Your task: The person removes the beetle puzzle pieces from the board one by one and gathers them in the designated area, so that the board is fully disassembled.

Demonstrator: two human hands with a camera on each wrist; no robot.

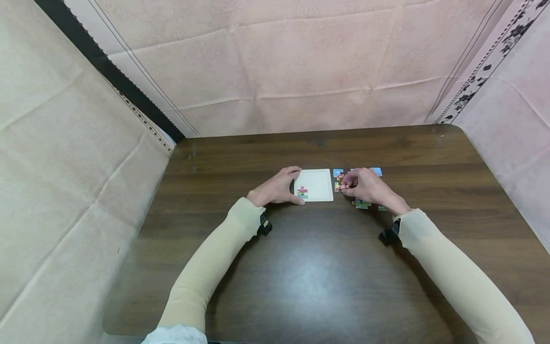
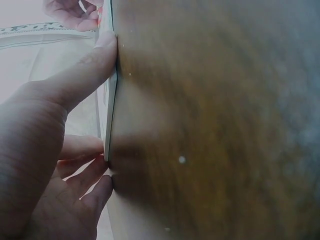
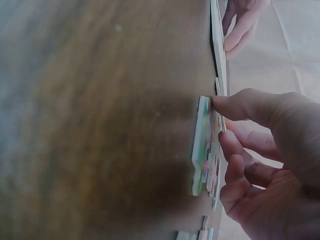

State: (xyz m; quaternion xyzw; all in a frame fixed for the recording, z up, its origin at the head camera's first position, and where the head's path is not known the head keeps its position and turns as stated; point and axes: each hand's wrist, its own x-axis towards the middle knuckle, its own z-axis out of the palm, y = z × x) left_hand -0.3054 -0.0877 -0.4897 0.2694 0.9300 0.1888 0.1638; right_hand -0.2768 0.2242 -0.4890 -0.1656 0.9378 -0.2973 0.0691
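Note:
My left hand (image 1: 281, 186) grips the left side of a white puzzle tray (image 1: 319, 184), thumb along the front edge and fingers toward the back. In the tray's front left corner sits a puzzle piece (image 1: 302, 193) with pink and green on it. Just right of the tray, my right hand (image 1: 366, 185) pinches a small reddish puzzle piece (image 1: 344, 186) between thumb and fingertips, low among the loose pieces. Part of that piece is hidden by the fingers. A green-edged puzzle piece (image 3: 201, 145) lies close by the thumb in the right wrist view.
Loose puzzle pieces lie around the right hand: blue ones (image 1: 338, 172) beside the tray, another blue one (image 1: 376, 171) behind the hand, and green ones (image 1: 363, 204) in front. All rest on a dark wooden table (image 1: 301, 267), with pale cloth (image 1: 301, 67) hanging behind it.

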